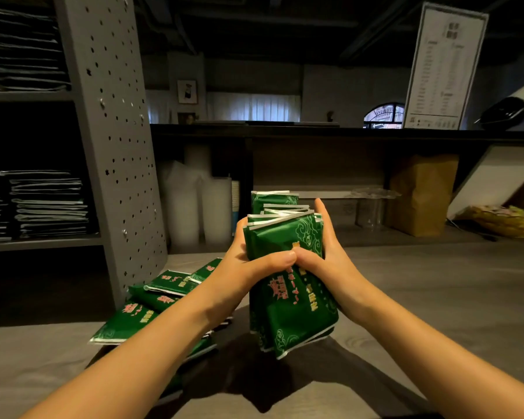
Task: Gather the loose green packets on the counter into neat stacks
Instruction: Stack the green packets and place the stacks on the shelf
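Nearest us, the grey counter point(436, 297) carries the shadow of the bundle of green packets point(291, 313), which we hold upright on edge; whether its lower edge touches the surface we cannot tell. Our left hand point(248, 267) and right hand point(324, 261) grip the bundle from either side, thumbs meeting across its front face and fingers wrapped along its sides. The top edges stand staggered, so we judge the step in hand to be squaring. To do it well, we loosen the clasp slightly, tap the lower edge on the counter until the white seams align, then press the sides flush before laying the stack down. To the left, the loose packets point(152, 300) lie overlapping, yet to be gathered. Beyond stand the plastic cups point(194, 201) and a brown paper bag point(418, 195).
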